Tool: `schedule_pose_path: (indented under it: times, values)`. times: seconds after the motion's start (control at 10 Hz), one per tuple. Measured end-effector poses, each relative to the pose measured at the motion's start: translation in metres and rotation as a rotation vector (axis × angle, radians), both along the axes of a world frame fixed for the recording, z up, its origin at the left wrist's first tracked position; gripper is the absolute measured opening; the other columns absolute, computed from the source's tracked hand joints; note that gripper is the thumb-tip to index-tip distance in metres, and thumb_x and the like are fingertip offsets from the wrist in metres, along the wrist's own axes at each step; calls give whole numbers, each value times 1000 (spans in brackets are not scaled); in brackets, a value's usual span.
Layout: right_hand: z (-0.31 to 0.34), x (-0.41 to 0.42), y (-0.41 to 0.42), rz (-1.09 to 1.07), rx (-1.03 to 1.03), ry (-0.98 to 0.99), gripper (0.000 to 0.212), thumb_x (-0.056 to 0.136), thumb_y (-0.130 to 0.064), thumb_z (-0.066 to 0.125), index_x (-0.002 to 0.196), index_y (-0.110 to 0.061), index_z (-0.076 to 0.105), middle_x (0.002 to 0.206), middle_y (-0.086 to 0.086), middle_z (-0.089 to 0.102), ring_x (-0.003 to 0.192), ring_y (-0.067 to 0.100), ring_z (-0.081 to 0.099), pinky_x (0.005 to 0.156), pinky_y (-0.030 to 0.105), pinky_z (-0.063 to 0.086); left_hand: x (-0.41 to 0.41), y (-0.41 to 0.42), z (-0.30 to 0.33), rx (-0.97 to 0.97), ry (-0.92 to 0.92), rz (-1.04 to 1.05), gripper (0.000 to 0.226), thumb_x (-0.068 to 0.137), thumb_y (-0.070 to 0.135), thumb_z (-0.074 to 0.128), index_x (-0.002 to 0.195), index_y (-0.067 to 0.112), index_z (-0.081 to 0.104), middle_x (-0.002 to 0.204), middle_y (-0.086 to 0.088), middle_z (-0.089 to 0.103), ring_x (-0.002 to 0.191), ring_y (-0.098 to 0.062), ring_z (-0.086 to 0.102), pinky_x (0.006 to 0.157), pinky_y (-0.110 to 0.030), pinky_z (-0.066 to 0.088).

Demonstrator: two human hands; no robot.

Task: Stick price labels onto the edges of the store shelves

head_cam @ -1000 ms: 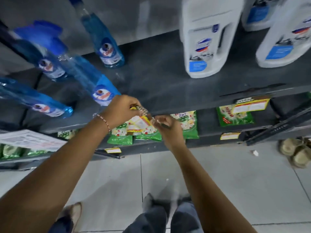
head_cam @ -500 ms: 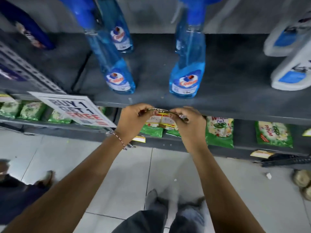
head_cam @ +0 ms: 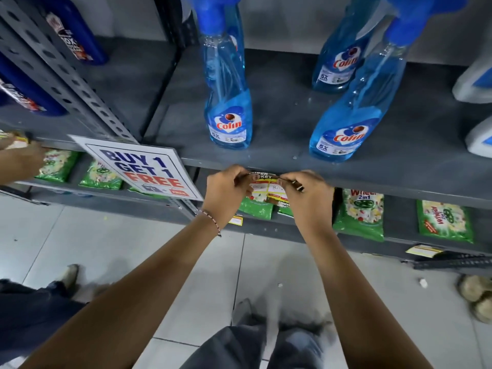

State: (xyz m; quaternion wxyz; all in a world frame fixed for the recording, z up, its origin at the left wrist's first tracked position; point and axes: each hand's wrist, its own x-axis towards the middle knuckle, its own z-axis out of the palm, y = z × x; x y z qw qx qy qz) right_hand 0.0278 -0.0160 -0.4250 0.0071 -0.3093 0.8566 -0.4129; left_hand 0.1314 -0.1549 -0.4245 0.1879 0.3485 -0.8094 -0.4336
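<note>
A small sheet of yellow-and-white price labels (head_cam: 267, 188) hangs between my two hands just below the front edge of the grey shelf (head_cam: 386, 183). My left hand (head_cam: 226, 191) pinches its left end. My right hand (head_cam: 306, 197) pinches its right end and also holds a thin dark stick-like thing whose tip pokes out to the right. Both hands are close under the shelf edge, in front of the lower shelf. Whether the sheet touches the edge is hidden by my fingers.
Blue Colin spray bottles (head_cam: 229, 102) stand on the shelf above my hands. A "Buy 1 Get 1 Free" sign (head_cam: 141, 166) juts out at left. Green detergent packets (head_cam: 359, 214) fill the lower shelf. Another person's hand (head_cam: 18, 161) and legs (head_cam: 32, 302) are at left.
The view swung left along the shelf, from the white jugs to the spray bottles. My hands stayed together on the label sheet and rose up to the shelf edge.
</note>
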Motion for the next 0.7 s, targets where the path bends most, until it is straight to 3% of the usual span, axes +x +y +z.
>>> schedule_pose_path:
  times: [0.2, 0.3, 0.5, 0.6, 0.7]
  values:
    - [-1, 3, -6, -50, -14, 10, 4, 81, -16, 73, 84, -14, 73, 82, 3, 72, 72, 9, 60, 66, 17, 44, -3, 0, -1, -51, -4, 16, 17, 88, 26, 67, 84, 9, 70, 70, -6, 75, 61, -18, 72, 65, -40, 61]
    - [-1, 4, -7, -100, -23, 8, 10, 81, -19, 75, 81, -13, 67, 79, 2, 71, 71, 13, 63, 59, 26, 49, -4, -3, 0, -113, -52, 29, 29, 86, 34, 68, 74, 7, 66, 62, -8, 72, 55, -21, 70, 60, -39, 60]
    - [-4, -6, 7, -275, 13, 109, 37, 71, -38, 81, 69, -13, 54, 70, 1, 60, 67, 18, 51, 52, 27, 33, -2, -16, 4, -151, -163, 24, 48, 84, 45, 65, 62, 3, 55, 57, -15, 65, 53, -32, 68, 57, -44, 60]
    - [-5, -9, 17, -292, 26, 109, 36, 77, -41, 76, 69, -14, 53, 71, 2, 61, 66, 19, 53, 51, 27, 33, -2, -8, 10, -184, -183, 2, 51, 87, 43, 63, 55, 7, 47, 51, -11, 60, 49, -29, 64, 52, -34, 55]
    - [-2, -3, 29, -310, -45, 65, 31, 85, -38, 70, 74, -15, 54, 73, 1, 61, 68, 22, 56, 51, 33, 40, 5, -2, 18, -246, -208, 48, 55, 91, 38, 58, 47, 18, 31, 42, -1, 43, 38, -15, 44, 50, -26, 34]
